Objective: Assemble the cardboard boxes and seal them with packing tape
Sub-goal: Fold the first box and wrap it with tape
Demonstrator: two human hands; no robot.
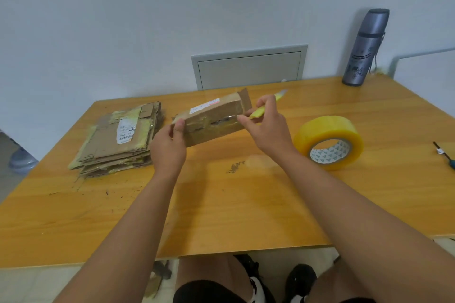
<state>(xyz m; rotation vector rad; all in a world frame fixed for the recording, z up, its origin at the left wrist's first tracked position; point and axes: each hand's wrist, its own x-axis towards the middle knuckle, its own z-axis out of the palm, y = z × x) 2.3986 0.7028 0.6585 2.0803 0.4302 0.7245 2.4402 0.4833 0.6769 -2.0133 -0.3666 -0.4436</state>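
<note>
In the head view, the left hand (170, 144) is gripping the near-left end of a small cardboard box (213, 118), thumb curled over its top edge, and is holding it tilted above the middle of the wooden table (221, 204). The box is assembled, with clear tape across its facing side, a white label on its upper face and one end flap standing open at about 2 o'clock; whether anything is inside cannot be told. The right hand (268, 128) is closing its fingers round a yellow utility knife (261, 110), whose tip is pointing away toward 1 o'clock, just beside the box's right end. At 9 o'clock from the box, a stack of flattened cardboard boxes (120, 140) is lying on the table, the top one bearing a label. At 3 o'clock a roll of yellowish packing tape (328, 142) is lying flat. A grey flask (366, 47) is standing capped at the far right corner, at 1 o'clock.
</note>
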